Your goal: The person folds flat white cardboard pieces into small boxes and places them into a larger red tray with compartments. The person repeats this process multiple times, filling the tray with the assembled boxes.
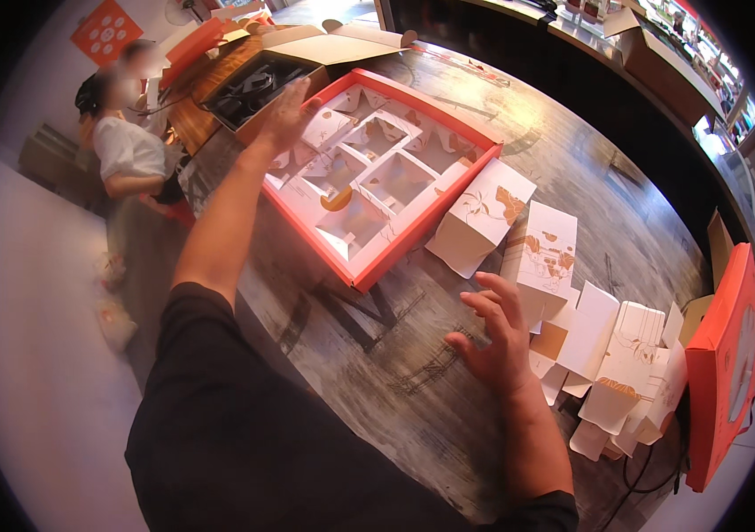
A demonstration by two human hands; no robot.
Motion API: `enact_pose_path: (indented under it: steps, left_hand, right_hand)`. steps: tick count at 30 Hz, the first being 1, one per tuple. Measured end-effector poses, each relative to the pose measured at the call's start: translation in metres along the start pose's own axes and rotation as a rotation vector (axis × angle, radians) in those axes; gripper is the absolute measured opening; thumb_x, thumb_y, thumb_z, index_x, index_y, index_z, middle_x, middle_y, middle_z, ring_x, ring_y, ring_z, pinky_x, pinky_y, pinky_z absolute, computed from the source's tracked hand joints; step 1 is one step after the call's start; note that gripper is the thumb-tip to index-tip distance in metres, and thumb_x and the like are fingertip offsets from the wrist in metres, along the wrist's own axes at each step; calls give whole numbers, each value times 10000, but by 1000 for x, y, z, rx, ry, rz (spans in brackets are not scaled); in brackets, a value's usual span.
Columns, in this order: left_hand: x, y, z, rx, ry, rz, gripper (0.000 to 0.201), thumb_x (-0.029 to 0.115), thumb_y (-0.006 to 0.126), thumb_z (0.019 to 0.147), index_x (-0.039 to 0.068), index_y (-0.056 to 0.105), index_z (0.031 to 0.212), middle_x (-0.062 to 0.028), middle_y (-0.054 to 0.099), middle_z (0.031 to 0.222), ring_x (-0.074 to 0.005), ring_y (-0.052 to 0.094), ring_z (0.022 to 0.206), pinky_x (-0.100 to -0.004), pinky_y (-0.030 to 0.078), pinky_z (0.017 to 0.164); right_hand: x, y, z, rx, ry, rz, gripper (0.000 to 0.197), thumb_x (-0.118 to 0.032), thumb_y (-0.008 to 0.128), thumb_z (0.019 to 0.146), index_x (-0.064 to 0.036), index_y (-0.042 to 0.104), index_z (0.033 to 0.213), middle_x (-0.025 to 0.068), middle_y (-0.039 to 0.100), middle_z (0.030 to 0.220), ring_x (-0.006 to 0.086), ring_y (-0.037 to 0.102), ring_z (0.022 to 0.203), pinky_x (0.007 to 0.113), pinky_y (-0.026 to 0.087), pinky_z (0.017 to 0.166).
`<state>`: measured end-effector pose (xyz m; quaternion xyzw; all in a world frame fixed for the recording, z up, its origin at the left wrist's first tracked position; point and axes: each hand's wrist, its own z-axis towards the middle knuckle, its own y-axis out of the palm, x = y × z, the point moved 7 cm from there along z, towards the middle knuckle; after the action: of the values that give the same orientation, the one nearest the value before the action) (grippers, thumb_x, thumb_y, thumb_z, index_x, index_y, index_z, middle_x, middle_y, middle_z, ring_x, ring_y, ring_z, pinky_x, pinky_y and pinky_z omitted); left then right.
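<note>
A shallow red box (435, 208) lies open on the wooden table, with several white cardboard compartments (386, 182) inside, printed with gold-brown drawings. At its far left corner is my left hand (287, 120), fingers stretched out and holding nothing; whether it touches the rim I cannot tell. My right hand (502, 346) hovers over the table to the right of the red box, empty, with its fingers apart. Just beyond it are a white printed carton (484, 213) and a second white carton (541, 253). Several more white cartons (630, 355), some with loose flaps, lie to its right.
A red lid (719, 363) with a pale window stands upright at the right table edge, near a black cable (639, 479). Behind the red box sits an open brown carton (258, 84) with dark contents. People (129, 151) are at the far left. A counter (590, 40) runs along the back.
</note>
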<state>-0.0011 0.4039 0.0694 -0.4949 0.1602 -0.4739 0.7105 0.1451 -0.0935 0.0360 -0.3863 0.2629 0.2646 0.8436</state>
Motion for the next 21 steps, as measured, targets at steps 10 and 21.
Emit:
enact_pose_path:
  steps: [10,21]
  left_hand:
    - [162,-58,-69,4,246,-295,555,298,675,1012,20,537,1473,-191,530,1524,-318,488,1433,-391,355,1191]
    - [351,17,-112,-275,498,-248,735,193,811,830,96,509,1493,-222,471,1523,-420,441,1419,-486,378,1179]
  right_hand:
    - [3,-1,1,25,-55,20,192,-38,796,793,-73,669,933,79,702,1073,274,711,875,366,589,743]
    - [-13,2,3,-73,-112,56,270,-151,857,768,-104,625,896,54,691,1012,253,697,834,376,558,688]
